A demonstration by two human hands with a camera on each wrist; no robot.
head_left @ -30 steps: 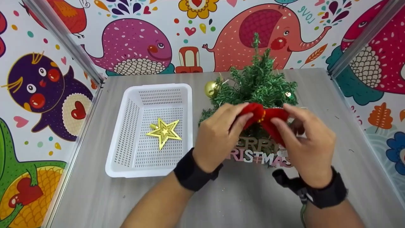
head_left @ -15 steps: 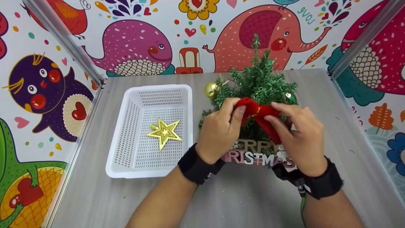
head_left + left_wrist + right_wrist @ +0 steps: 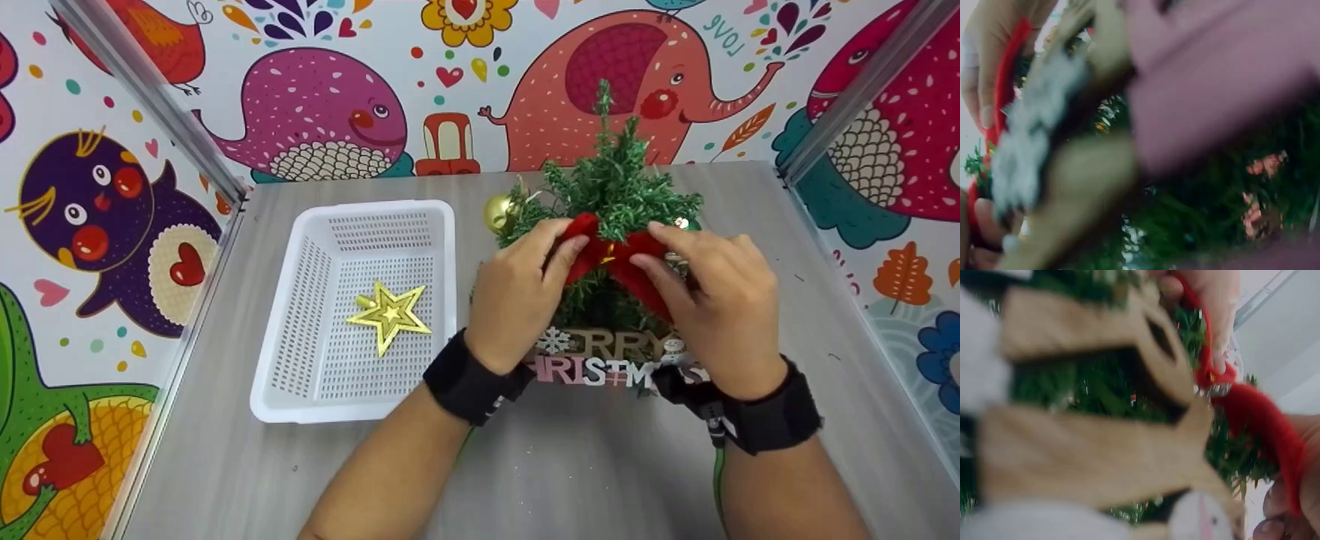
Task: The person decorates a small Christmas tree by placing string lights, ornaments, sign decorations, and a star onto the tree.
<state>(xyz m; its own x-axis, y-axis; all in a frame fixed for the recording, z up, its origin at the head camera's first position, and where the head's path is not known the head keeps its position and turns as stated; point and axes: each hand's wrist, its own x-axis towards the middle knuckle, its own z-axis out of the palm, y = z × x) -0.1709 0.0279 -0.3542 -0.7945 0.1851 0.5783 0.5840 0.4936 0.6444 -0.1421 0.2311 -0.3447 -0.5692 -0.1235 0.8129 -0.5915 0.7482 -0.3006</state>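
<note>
A red velvety bow with a gold tie at its centre lies against the front of a small green Christmas tree. My left hand pinches the bow's left loop between thumb and fingers. On the other side, my right hand pinches the right loop. In the right wrist view, the red bow has a shiny clip at its middle, close to the green branches. Below the hands, a "Merry Christmas" letter sign hangs on the tree's front. Its letters loom blurred in both wrist views.
A white perforated basket stands to the left, holding a gold star. A gold ball ornament hangs at the tree's left side. Printed panels enclose the grey tabletop at the back and sides.
Both hands have carried the bow slightly left and upward, closer into the tree's branches. More of the letter sign shows beneath them. The basket and star stay put.
</note>
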